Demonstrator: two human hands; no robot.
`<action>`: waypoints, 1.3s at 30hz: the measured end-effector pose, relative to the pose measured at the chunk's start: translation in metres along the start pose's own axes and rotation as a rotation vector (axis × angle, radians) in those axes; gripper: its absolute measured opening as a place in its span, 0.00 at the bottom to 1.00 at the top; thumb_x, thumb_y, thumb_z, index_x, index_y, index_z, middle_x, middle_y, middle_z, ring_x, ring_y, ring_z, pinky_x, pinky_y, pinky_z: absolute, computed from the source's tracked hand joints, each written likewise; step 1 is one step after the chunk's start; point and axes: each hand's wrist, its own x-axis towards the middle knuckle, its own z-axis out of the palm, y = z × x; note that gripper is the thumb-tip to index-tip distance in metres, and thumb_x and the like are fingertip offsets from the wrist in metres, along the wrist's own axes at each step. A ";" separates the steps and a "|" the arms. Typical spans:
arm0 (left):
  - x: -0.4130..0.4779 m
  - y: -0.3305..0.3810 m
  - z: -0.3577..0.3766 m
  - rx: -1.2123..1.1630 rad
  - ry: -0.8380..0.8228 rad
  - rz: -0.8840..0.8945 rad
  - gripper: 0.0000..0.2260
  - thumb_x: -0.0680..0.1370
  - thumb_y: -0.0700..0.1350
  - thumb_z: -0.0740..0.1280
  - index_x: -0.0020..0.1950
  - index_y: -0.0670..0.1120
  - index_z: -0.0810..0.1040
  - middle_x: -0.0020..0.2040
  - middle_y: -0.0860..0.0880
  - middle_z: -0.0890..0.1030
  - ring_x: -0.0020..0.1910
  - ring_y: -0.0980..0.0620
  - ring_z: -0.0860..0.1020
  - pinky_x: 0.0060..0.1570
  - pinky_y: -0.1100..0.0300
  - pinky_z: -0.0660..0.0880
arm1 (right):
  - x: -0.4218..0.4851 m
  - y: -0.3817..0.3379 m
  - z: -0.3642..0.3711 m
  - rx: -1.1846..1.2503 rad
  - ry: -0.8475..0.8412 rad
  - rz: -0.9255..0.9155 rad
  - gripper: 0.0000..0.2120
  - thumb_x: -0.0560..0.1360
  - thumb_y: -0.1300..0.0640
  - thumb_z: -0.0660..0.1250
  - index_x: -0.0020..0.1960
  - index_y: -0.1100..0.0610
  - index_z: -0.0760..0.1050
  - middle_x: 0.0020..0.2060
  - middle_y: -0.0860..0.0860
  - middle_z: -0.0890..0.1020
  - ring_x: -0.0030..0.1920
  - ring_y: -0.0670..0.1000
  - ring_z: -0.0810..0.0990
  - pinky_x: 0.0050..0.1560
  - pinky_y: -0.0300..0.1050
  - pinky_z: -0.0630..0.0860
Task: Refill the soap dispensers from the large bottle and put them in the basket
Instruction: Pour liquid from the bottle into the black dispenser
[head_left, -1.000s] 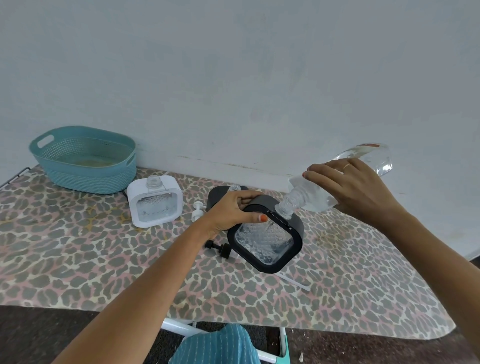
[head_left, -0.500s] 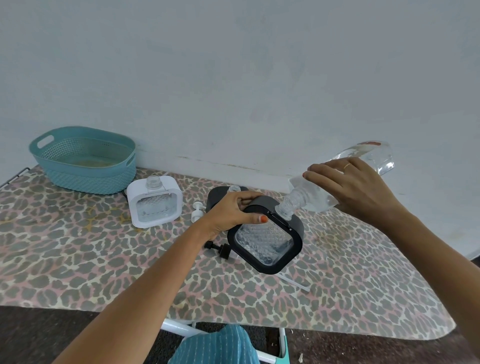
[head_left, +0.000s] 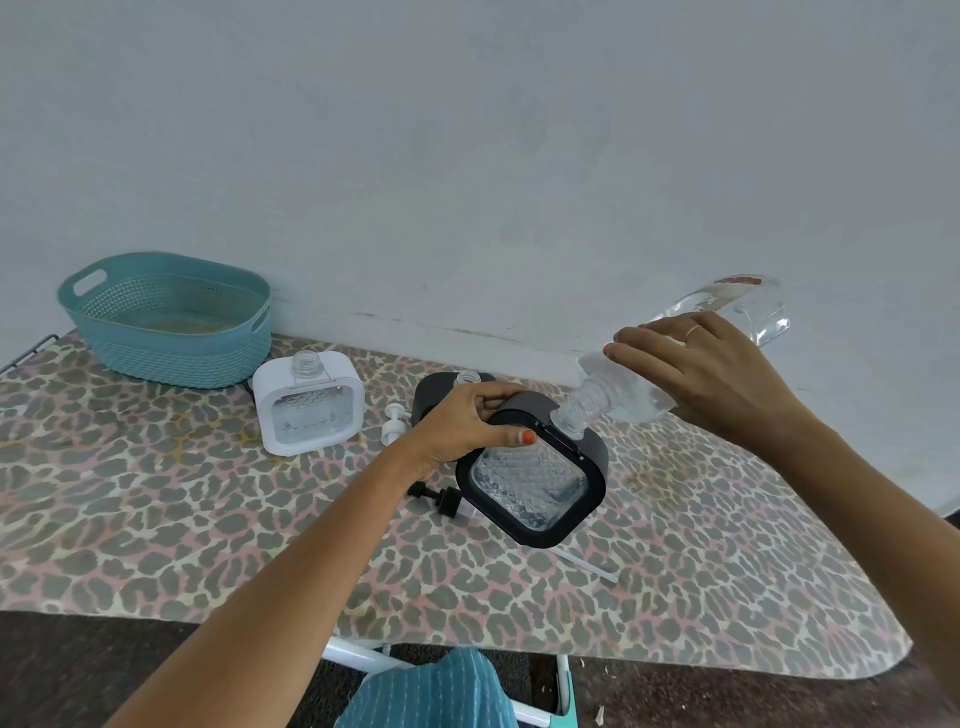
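My left hand grips a black square soap dispenser, tilted above the table. My right hand holds the large clear bottle tipped down, its threaded neck at the dispenser's opening. A white square dispenser stands uncapped near the basket. A second black dispenser sits behind my left hand, mostly hidden. The teal basket stands at the far left of the table.
A white pump head and a black pump head lie on the leopard-print table. A clear tube lies by the black dispenser. The wall runs close behind. Teal cloth shows at the bottom edge.
The large bottle's raised end has lifted slightly. Both hands and the black dispenser have barely moved.
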 end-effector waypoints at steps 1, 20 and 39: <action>0.000 0.000 0.000 0.001 0.001 0.001 0.17 0.70 0.33 0.70 0.55 0.47 0.75 0.47 0.55 0.80 0.44 0.68 0.79 0.46 0.74 0.73 | 0.000 0.000 -0.001 -0.002 0.002 -0.005 0.32 0.57 0.75 0.71 0.57 0.58 0.68 0.48 0.54 0.83 0.43 0.58 0.83 0.38 0.46 0.76; 0.000 -0.004 0.001 -0.015 0.000 -0.015 0.18 0.70 0.33 0.70 0.58 0.44 0.75 0.48 0.54 0.80 0.44 0.67 0.79 0.46 0.74 0.73 | 0.005 0.004 -0.005 -0.060 0.011 -0.077 0.29 0.62 0.74 0.70 0.59 0.57 0.67 0.48 0.54 0.82 0.45 0.57 0.82 0.40 0.46 0.75; 0.001 -0.009 0.004 -0.063 0.028 -0.035 0.20 0.69 0.35 0.71 0.59 0.45 0.75 0.50 0.53 0.81 0.47 0.63 0.79 0.53 0.68 0.74 | 0.007 0.004 -0.013 -0.127 -0.004 -0.115 0.20 0.77 0.72 0.45 0.61 0.57 0.67 0.51 0.56 0.82 0.48 0.57 0.82 0.47 0.48 0.75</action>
